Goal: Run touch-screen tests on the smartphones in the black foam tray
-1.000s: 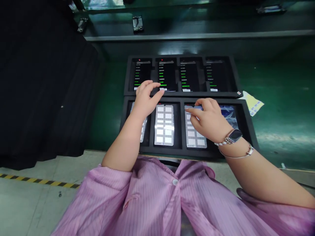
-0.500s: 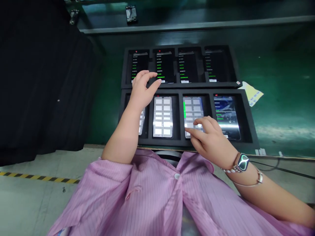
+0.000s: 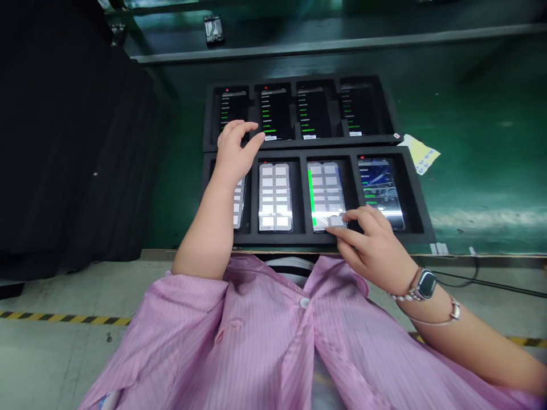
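Observation:
Two black foam trays lie one behind the other, and phones sit in their compartments. In the front tray (image 3: 299, 238), my right hand (image 3: 371, 242) has its index fingertip at the lower end of a lit phone (image 3: 325, 191) showing grey and white blocks with a green strip on its left. Its fingers are apart and hold nothing. My left hand (image 3: 236, 151) hovers open over the left end of the trays, close to a dark-screened phone (image 3: 276, 114) in the rear tray (image 3: 252, 146). My left forearm partly hides the leftmost front phone (image 3: 238, 205).
A green bench top (image 3: 470, 171) surrounds the trays. Yellow paper with blue marks (image 3: 421, 155) lies by their right end. A small dark device (image 3: 213, 29) rests on the ledge behind. Black cloth (image 3: 77, 142) hangs at left. A cable (image 3: 491, 286) runs below the bench edge at right.
The green strip on the phone under my right hand has grown down its left edge. My right fingertip has shifted to the phone's lower end. The left hand stays raised and open.

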A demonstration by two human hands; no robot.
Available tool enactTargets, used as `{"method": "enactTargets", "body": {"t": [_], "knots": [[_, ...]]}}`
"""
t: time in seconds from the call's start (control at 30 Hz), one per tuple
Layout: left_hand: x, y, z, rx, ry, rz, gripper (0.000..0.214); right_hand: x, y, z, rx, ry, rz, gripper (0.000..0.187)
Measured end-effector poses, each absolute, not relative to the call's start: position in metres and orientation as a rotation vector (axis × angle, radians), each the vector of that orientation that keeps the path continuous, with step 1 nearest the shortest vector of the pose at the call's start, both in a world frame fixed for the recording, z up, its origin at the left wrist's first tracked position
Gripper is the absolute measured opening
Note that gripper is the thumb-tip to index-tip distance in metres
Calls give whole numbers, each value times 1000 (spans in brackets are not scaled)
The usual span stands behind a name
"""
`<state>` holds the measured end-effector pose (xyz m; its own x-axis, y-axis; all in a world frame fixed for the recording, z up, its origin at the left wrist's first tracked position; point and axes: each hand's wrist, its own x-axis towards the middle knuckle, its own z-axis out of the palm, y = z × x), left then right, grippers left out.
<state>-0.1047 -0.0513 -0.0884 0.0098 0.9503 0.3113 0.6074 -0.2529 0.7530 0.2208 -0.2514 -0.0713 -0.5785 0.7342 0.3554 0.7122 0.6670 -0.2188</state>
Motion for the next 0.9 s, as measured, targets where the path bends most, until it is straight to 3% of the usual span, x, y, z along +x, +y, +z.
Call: {"method": "enactTargets", "body": {"t": [0.43,0.9], "knots": [[-105,-55,-87,1878,1590,1129,25,250,-260,-71,-1241,-2415,-49,28],[-98,-59,-86,1874,1579,1147,26,252,-211,-80,-1372,-2383,-14,32]]}}
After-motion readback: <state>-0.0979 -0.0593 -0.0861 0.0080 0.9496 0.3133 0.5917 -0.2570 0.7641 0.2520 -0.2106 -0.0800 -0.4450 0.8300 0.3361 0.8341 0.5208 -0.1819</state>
